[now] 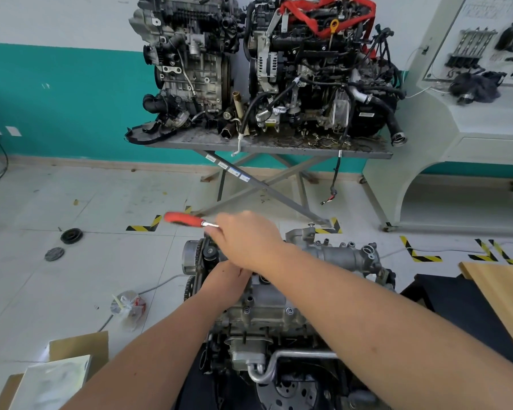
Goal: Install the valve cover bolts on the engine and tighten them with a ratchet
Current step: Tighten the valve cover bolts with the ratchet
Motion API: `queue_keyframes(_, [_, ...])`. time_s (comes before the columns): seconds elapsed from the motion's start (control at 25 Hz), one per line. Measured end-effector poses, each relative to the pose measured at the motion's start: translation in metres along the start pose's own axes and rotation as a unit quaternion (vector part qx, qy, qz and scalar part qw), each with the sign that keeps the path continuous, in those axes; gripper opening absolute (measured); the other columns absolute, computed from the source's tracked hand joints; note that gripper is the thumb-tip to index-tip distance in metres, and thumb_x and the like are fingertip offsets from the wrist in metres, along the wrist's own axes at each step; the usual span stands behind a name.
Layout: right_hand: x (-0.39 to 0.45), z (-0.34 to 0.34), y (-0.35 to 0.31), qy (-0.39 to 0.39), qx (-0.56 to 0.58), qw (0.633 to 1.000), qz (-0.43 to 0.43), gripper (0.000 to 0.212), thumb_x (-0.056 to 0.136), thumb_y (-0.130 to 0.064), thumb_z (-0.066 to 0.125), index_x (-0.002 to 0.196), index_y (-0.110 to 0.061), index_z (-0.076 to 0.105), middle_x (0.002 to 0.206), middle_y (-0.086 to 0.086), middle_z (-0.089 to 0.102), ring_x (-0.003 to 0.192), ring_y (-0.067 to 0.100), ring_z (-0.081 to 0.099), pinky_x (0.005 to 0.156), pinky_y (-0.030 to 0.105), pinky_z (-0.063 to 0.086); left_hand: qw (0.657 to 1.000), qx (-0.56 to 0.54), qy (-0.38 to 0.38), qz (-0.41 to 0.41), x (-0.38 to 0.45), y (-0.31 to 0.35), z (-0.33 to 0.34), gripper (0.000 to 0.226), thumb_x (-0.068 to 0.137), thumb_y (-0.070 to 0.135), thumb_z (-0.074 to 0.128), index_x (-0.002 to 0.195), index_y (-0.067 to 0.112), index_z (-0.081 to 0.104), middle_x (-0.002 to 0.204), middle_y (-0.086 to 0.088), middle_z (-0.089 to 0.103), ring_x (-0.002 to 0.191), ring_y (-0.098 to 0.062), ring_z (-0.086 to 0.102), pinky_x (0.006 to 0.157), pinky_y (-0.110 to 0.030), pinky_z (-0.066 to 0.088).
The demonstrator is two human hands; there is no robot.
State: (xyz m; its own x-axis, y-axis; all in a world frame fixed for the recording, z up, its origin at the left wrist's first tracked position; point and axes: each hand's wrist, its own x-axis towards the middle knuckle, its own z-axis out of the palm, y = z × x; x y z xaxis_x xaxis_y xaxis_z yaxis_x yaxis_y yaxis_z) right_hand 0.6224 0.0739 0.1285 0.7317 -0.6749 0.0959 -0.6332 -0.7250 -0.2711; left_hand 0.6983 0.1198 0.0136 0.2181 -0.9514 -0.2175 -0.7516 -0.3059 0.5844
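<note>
Right hand [246,238] grips ratchet [187,219], red handle blurred, over ribbed cast-metal engine [267,303]. Left hand [225,276] on engine top; fingers hidden, grip undeterminable.

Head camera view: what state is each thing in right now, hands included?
Right hand: grips the ratchet near its head.
Ratchet: red handle sticks out left, blurred.
Left hand: rests on the engine, mostly hidden under the right wrist.
Engine: sits below the hands.
Cardboard box: open on the floor.
</note>
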Motion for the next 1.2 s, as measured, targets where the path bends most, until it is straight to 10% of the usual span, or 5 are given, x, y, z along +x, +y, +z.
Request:
queue_keyframes(0.28, [0.006, -0.023, 0.019, -0.062, 0.657, 0.703, 0.265, 0.008, 0.098, -0.007, 0.056, 0.095, -0.002, 0.062, 0.075, 0.009, 0.074, 0.069, 0.018, 0.072, 0.075, 0.028, 0.055, 0.999, -0.034, 0.001, 0.030, 0.002, 0.000, -0.001, 0.047, 0.104, 0.045, 0.039, 0.066, 0.020, 0.049, 0.066, 0.002, 0.056, 0.066, -0.015, 0.053, 0.058, -0.033, 0.034])
queue_keyframes(0.56, [0.018, -0.033, 0.013, -0.191, 0.412, 0.859, 0.237, 0.018, 0.095, -0.024, 0.062, 0.083, -0.011, 0.065, 0.046, -0.007, 0.053, 0.043, 0.010, 0.056, 0.059, 0.022, 0.050, 0.998, -0.040, 0.015, 0.037, 0.002, -0.002, 0.001, 0.046, 0.103, 0.044, 0.043, 0.060, 0.027, 0.045, 0.060, 0.006, 0.053, 0.061, -0.008, 0.051, 0.054, -0.028, 0.032])
queue_keyframes(0.92, [0.017, 0.000, 0.013, 0.036, 0.725, 0.596, 0.343, 0.021, 0.100, -0.021, 0.058, 0.082, -0.012, 0.064, 0.051, -0.006, 0.052, 0.049, 0.008, 0.046, 0.063, 0.022, 0.047, 0.901, -0.432, -0.038, -0.027, -0.010, 0.016, -0.023, 0.012, 0.085, 0.018, 0.060, 0.089, 0.017, 0.071, 0.087, -0.005, 0.070, 0.086, -0.018, 0.058, 0.088, -0.040, 0.043])
queue_keyframes(1.04, [0.011, -0.003, 0.021, 0.011, 0.748, 0.577, 0.328, 0.024, 0.098, -0.021, 0.057, 0.076, -0.013, 0.063, 0.056, -0.003, 0.058, 0.056, 0.012, 0.053, 0.073, 0.030, 0.045, 0.827, -0.562, 0.033, -0.015, -0.010, 0.043, -0.052, 0.023, 0.081, 0.024, 0.053, 0.098, 0.017, 0.066, 0.086, 0.003, 0.069, 0.093, -0.017, 0.061, 0.094, -0.044, 0.045])
queue_keyframes(1.2, [0.008, -0.003, 0.029, -0.001, 0.757, 0.580, 0.301, 0.019, 0.093, -0.017, 0.052, 0.089, -0.012, 0.071, 0.082, 0.002, 0.068, 0.083, 0.019, 0.060, 0.077, 0.032, 0.043, 0.877, -0.479, 0.038, -0.018, -0.009, 0.079, -0.087, 0.020, 0.077, 0.035, 0.059, 0.087, 0.018, 0.064, 0.071, 0.008, 0.063, 0.067, -0.009, 0.059, 0.075, -0.038, 0.046])
